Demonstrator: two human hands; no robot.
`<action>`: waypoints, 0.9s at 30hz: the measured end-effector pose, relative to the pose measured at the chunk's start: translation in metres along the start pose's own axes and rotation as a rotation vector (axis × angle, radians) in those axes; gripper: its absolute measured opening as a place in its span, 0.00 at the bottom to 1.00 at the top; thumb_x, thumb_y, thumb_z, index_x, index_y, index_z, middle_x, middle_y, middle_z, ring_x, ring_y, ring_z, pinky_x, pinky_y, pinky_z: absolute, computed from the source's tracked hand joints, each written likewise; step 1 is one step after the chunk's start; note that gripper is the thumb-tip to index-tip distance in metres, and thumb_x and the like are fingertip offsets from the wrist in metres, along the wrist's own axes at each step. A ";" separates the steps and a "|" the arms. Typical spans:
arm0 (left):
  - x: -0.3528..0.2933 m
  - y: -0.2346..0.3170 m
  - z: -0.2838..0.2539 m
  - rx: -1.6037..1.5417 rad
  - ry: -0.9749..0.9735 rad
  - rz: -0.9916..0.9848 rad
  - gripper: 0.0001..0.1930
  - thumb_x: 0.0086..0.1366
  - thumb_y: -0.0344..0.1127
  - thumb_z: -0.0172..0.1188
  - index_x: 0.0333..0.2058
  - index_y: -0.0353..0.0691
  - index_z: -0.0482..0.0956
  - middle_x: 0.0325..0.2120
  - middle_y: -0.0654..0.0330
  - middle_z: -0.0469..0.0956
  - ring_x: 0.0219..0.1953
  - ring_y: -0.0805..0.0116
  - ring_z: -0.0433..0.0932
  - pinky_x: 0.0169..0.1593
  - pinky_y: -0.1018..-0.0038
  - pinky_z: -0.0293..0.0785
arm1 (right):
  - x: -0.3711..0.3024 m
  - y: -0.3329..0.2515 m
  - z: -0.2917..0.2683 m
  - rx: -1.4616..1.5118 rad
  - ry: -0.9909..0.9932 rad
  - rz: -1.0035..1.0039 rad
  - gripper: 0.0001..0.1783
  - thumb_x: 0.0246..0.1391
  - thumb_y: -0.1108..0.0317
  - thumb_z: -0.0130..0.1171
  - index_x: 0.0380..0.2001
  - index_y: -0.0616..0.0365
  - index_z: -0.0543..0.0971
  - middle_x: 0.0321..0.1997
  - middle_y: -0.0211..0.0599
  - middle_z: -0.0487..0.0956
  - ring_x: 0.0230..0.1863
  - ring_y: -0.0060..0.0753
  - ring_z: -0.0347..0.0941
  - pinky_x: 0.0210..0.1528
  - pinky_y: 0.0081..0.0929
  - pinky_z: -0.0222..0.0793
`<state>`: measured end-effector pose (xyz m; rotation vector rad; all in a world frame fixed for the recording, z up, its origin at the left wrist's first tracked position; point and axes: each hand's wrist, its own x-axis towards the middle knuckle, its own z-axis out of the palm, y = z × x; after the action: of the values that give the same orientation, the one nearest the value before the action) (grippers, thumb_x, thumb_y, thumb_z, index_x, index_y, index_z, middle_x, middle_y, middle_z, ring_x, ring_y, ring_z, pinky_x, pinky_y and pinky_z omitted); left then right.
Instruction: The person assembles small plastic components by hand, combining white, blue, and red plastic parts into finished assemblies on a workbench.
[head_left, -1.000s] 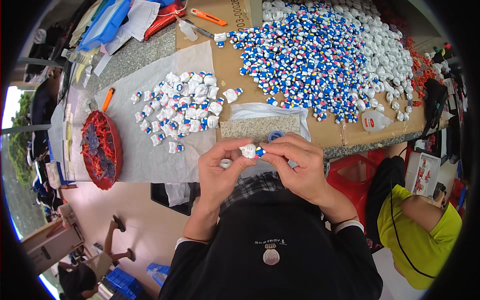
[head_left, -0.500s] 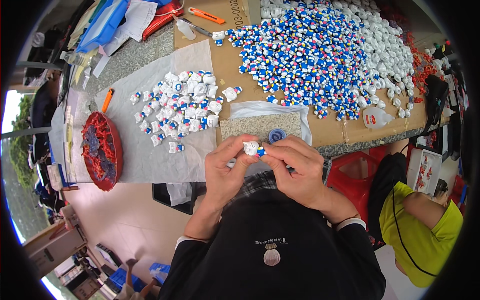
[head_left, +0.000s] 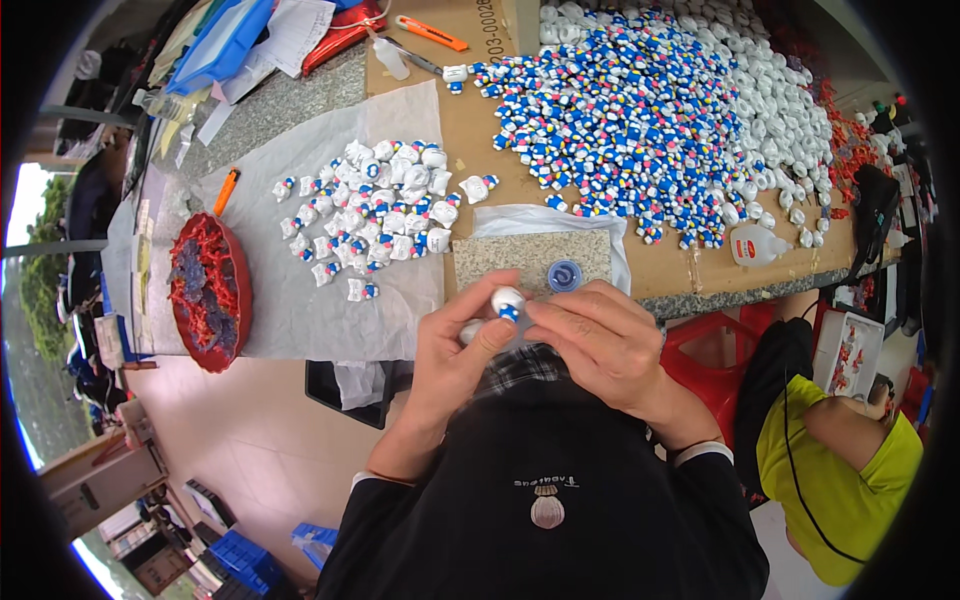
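My left hand (head_left: 455, 345) pinches a small figurine (head_left: 508, 302) with a white head and a blue body between thumb and fingers. Another white piece (head_left: 472, 331) shows against the same hand, partly covered by it. Close on the figurine's right is my right hand (head_left: 605, 340), its thumb and fingertips pressed together; what they hold, if anything, is hidden. Just beyond the hands, a small round tub of blue paste (head_left: 564, 275) stands on a speckled stone slab (head_left: 490, 258). A group of similar white-and-blue figurines (head_left: 380, 205) lies on white paper (head_left: 290, 325) to the left.
A big heap of blue-bodied pieces (head_left: 620, 120) covers the far table, white heads (head_left: 775, 125) beside it. A red dish of red and purple bits (head_left: 243, 300), an orange cutter (head_left: 430, 32) and a squeeze bottle (head_left: 758, 246) lie around. At right sits a person in yellow (head_left: 830, 470).
The figurine has turned from sideways to head up, its blue body now facing down. My right fingertips have shifted slightly lower beside it. The view has moved a little.
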<state>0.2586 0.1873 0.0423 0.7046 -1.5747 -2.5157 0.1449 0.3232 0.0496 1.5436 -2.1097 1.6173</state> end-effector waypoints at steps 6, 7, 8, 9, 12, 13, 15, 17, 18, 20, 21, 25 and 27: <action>0.002 0.001 -0.035 1.033 0.530 0.393 0.20 0.53 0.25 0.61 0.47 0.35 0.73 0.38 0.55 0.70 0.24 0.73 0.68 0.29 0.76 0.66 | -0.005 0.010 -0.024 -0.144 0.096 0.151 0.11 0.35 0.83 0.64 0.28 0.64 0.80 0.26 0.38 0.78 0.26 0.33 0.73 0.28 0.24 0.67; 0.002 -0.001 -0.036 1.030 0.526 0.391 0.20 0.53 0.25 0.61 0.47 0.35 0.73 0.38 0.55 0.70 0.24 0.73 0.68 0.29 0.76 0.66 | -0.006 0.012 -0.027 -0.148 0.094 0.153 0.11 0.35 0.83 0.64 0.28 0.64 0.80 0.26 0.38 0.78 0.26 0.33 0.73 0.28 0.24 0.67; 0.003 -0.003 -0.037 1.023 0.548 0.330 0.20 0.52 0.25 0.62 0.46 0.36 0.74 0.37 0.57 0.70 0.24 0.74 0.68 0.30 0.78 0.66 | -0.008 0.015 -0.030 -0.180 0.118 0.178 0.11 0.36 0.83 0.64 0.29 0.64 0.80 0.26 0.38 0.78 0.26 0.33 0.73 0.28 0.24 0.67; 0.004 -0.004 -0.037 1.014 0.565 0.268 0.20 0.52 0.24 0.62 0.46 0.36 0.74 0.36 0.58 0.71 0.25 0.75 0.67 0.32 0.79 0.66 | -0.009 0.017 -0.034 -0.217 0.141 0.205 0.11 0.36 0.82 0.64 0.29 0.65 0.80 0.26 0.38 0.78 0.26 0.33 0.73 0.29 0.23 0.67; 0.006 -0.008 -0.040 1.085 0.602 0.349 0.22 0.50 0.25 0.64 0.47 0.37 0.74 0.37 0.58 0.71 0.24 0.75 0.67 0.30 0.78 0.67 | -0.016 0.028 -0.046 -0.305 0.192 0.277 0.09 0.39 0.81 0.64 0.29 0.64 0.80 0.26 0.38 0.78 0.26 0.32 0.73 0.28 0.22 0.67; 0.005 -0.009 -0.040 1.071 0.583 0.350 0.22 0.50 0.25 0.64 0.47 0.37 0.74 0.37 0.58 0.71 0.24 0.75 0.67 0.30 0.78 0.67 | -0.020 0.033 -0.050 -0.350 0.232 0.312 0.08 0.40 0.79 0.64 0.28 0.63 0.80 0.26 0.38 0.78 0.25 0.32 0.73 0.26 0.23 0.67; 0.003 -0.005 -0.040 1.044 0.646 0.310 0.23 0.49 0.24 0.63 0.47 0.38 0.74 0.36 0.58 0.70 0.28 0.75 0.67 0.35 0.78 0.67 | -0.025 0.040 -0.058 -0.377 0.256 0.409 0.08 0.42 0.78 0.63 0.29 0.63 0.80 0.28 0.37 0.78 0.25 0.31 0.73 0.25 0.21 0.67; 0.002 -0.003 -0.040 1.055 0.641 0.372 0.21 0.51 0.24 0.61 0.46 0.37 0.73 0.35 0.59 0.68 0.29 0.74 0.67 0.34 0.79 0.67 | -0.031 0.048 -0.061 -0.331 0.272 0.548 0.08 0.43 0.77 0.63 0.31 0.61 0.80 0.29 0.36 0.78 0.24 0.28 0.72 0.23 0.20 0.66; 0.001 -0.003 -0.041 1.077 0.658 0.433 0.20 0.52 0.23 0.58 0.46 0.36 0.72 0.35 0.59 0.67 0.30 0.74 0.67 0.32 0.80 0.67 | -0.032 0.049 -0.063 -0.329 0.228 0.606 0.10 0.42 0.76 0.64 0.32 0.60 0.80 0.29 0.37 0.77 0.26 0.33 0.73 0.26 0.24 0.67; -0.002 -0.002 -0.047 1.026 0.574 0.460 0.19 0.52 0.22 0.56 0.45 0.36 0.71 0.34 0.60 0.66 0.31 0.74 0.66 0.35 0.81 0.65 | -0.036 0.060 -0.058 -0.360 0.196 0.554 0.11 0.41 0.75 0.64 0.32 0.60 0.80 0.30 0.38 0.77 0.28 0.36 0.73 0.29 0.26 0.67; -0.004 -0.002 -0.048 0.978 0.501 0.484 0.18 0.52 0.21 0.54 0.44 0.35 0.70 0.34 0.60 0.66 0.31 0.75 0.66 0.38 0.82 0.64 | -0.037 0.064 -0.056 -0.381 0.160 0.496 0.12 0.40 0.74 0.64 0.33 0.60 0.79 0.30 0.38 0.77 0.30 0.38 0.73 0.32 0.29 0.68; -0.008 0.001 -0.015 0.218 0.321 0.286 0.12 0.59 0.23 0.52 0.43 0.36 0.69 0.37 0.57 0.70 0.29 0.77 0.67 0.39 0.83 0.65 | -0.031 0.064 -0.053 -0.501 0.081 0.527 0.14 0.39 0.72 0.65 0.33 0.59 0.78 0.32 0.39 0.76 0.34 0.41 0.72 0.37 0.32 0.67; -0.010 -0.005 -0.009 0.140 0.235 0.251 0.10 0.60 0.23 0.51 0.42 0.35 0.71 0.38 0.56 0.71 0.29 0.76 0.69 0.37 0.83 0.67 | -0.033 0.067 -0.056 -0.554 0.075 0.420 0.13 0.40 0.73 0.65 0.33 0.59 0.78 0.32 0.39 0.77 0.33 0.40 0.72 0.35 0.30 0.67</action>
<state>0.2721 0.1850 0.0380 0.7349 -1.6500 -2.0813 0.0857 0.3832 0.0090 0.9002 -2.6519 0.9938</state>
